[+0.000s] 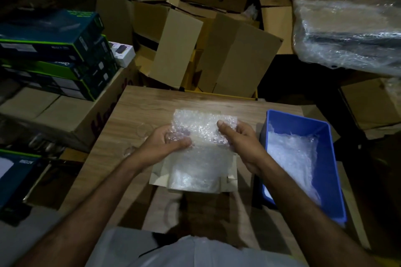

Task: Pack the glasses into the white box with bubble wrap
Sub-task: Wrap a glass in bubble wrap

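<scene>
A sheet of bubble wrap (195,123) is being held up over the open white box (160,176), and something purplish is showing through it near both thumbs, which may be the glasses, though the wrap is blurring them too much to be sure. The left hand (165,143) is curling round the sheet's left edge, fingers bunching the plastic; the right hand (236,138) is pinching the right edge between thumb and fingers. More wrap is already lying inside the box, which is sitting on the wooden counter (130,115) just under the hands. To the right, a blue bin (332,171) is holding a further heap of wrap, and cardboard cartons (217,54) are crowding the far side. From here the risk, I'd judge, is the bundle slipping loose: the grip is only on the edges, so whatever is inside could slide out before reaching the box, or the wrap could bunch and stop the flaps closing.
</scene>
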